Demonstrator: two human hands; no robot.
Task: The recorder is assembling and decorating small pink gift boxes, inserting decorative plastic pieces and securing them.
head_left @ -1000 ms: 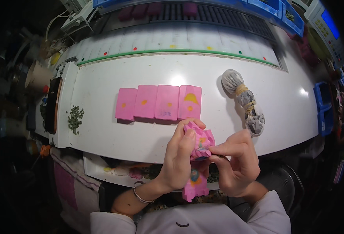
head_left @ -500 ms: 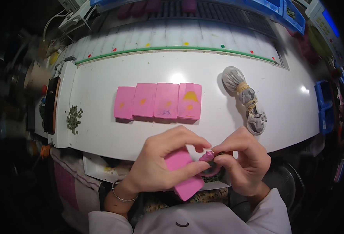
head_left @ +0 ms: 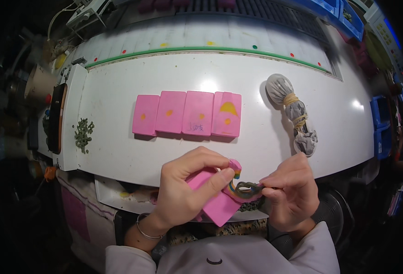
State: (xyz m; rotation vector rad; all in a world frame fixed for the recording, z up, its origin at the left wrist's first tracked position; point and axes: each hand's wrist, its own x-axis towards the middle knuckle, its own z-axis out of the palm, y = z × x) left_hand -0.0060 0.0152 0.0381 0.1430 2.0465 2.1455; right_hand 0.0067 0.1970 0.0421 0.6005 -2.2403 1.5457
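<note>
Close to my body, over the table's near edge, my left hand (head_left: 183, 185) is closed round a pink rubbery block (head_left: 222, 208), perhaps a mould. Its thumb and fingers pinch a bent-up pink flap (head_left: 234, 165), which shows a multicoloured inner edge. Just to the right, my right hand (head_left: 295, 189) pinches the end of a dark green looped piece (head_left: 247, 188). The loop lies against the curved opening of the block, and I cannot tell whether it is still attached. Farther off, several pink blocks (head_left: 171, 112) lie side by side in a row.
Right of the row lies a grey cloth bundle (head_left: 279, 86) tied with bands. Small green bits (head_left: 83, 135) lie at the table's left, and more dark bits (head_left: 248, 206) below my hands. A green strip (head_left: 201, 49) borders the back; blue bins (head_left: 379, 112) stand at right.
My right hand's pinch has moved slightly right, and the dark green loop now shows between the hands. The pink flap stands higher in my left fingers. The whole view has shifted a little.
</note>
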